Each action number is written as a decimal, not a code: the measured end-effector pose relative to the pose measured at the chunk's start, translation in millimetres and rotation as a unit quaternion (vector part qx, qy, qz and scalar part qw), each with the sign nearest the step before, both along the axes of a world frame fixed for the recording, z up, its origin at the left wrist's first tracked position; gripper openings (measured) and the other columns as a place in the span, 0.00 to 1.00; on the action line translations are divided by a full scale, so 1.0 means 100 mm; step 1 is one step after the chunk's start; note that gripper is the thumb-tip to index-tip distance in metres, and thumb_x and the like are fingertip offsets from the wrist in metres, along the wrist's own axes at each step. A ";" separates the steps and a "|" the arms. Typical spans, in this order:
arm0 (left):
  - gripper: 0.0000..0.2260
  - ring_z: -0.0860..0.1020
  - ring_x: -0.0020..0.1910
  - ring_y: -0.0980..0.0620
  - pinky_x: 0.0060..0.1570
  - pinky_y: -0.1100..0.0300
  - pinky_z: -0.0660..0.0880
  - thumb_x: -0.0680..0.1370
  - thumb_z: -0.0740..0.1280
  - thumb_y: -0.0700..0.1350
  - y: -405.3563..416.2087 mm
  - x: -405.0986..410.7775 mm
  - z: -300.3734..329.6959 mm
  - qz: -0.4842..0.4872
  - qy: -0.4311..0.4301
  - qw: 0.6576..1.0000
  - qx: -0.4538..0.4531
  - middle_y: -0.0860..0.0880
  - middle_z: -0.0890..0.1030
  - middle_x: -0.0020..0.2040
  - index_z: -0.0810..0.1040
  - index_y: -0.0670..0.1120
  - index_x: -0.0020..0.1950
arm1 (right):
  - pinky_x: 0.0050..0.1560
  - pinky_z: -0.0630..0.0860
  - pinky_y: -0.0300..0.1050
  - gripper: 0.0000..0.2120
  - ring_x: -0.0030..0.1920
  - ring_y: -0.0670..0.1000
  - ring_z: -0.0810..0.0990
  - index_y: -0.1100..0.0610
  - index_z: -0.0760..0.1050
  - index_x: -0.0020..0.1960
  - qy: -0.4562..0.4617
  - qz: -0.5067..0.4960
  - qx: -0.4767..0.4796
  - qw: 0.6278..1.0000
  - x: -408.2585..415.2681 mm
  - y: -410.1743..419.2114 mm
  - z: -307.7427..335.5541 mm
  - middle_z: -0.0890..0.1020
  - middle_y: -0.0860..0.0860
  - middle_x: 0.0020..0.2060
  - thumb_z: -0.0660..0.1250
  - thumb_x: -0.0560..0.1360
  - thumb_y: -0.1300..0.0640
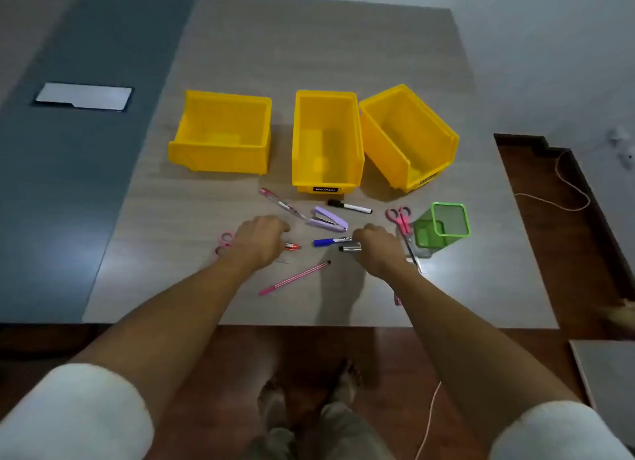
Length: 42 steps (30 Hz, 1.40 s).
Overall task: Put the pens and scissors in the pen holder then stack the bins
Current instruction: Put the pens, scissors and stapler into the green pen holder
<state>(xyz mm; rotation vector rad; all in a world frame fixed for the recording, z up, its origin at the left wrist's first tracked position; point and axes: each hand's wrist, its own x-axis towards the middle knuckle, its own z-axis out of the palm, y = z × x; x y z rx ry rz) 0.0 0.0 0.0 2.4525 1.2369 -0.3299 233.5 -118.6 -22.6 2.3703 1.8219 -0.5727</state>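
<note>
Three yellow bins (223, 133) (326, 140) (409, 136) stand in a row on the table. A green mesh pen holder (450, 219) sits at the right. My left hand (261, 239) is curled over a red pen (292, 246); pink scissors (225, 241) lie just to its left. My right hand (374, 246) closes on a silver pen (350, 249), beside a blue marker (330, 241). A second pair of pink scissors (400, 219) lies partly under that hand. A pink pen (293, 278), a clear pink pen (281, 203) and a black-capped marker (348, 206) lie loose.
A purple stapler (328, 219) lies between the pens. A white plate (84, 96) is set into the grey strip at the left. The table's front edge (309, 325) is near me, with my feet and a cable (427, 422) on the floor below.
</note>
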 end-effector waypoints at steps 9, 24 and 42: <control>0.14 0.80 0.58 0.43 0.57 0.51 0.72 0.75 0.70 0.42 -0.09 0.10 -0.33 -0.062 0.049 0.995 0.059 0.48 0.82 0.57 0.82 0.53 0.60 | 0.49 0.67 0.52 0.07 0.50 0.59 0.76 0.57 0.74 0.55 0.009 0.095 0.069 0.993 0.18 0.02 -0.17 0.78 0.56 0.48 0.63 0.78 0.56; 0.18 0.79 0.61 0.41 0.57 0.49 0.76 0.80 0.67 0.53 -0.57 0.37 -0.42 -0.068 -0.069 0.995 -0.025 0.44 0.78 0.67 0.76 0.47 0.68 | 0.41 0.72 0.50 0.09 0.48 0.60 0.80 0.57 0.78 0.57 0.138 0.057 0.011 0.989 0.10 0.37 -0.12 0.82 0.58 0.49 0.64 0.79 0.56; 0.06 0.75 0.39 0.51 0.42 0.48 0.76 0.74 0.69 0.45 -0.46 2.43 0.72 0.098 -0.416 0.899 -0.098 0.46 0.81 0.41 0.80 0.46 0.50 | 0.32 0.67 0.37 0.06 0.29 0.43 0.69 0.57 0.75 0.43 0.323 -0.305 0.317 0.838 1.72 -0.28 0.89 0.73 0.48 0.32 0.71 0.76 0.61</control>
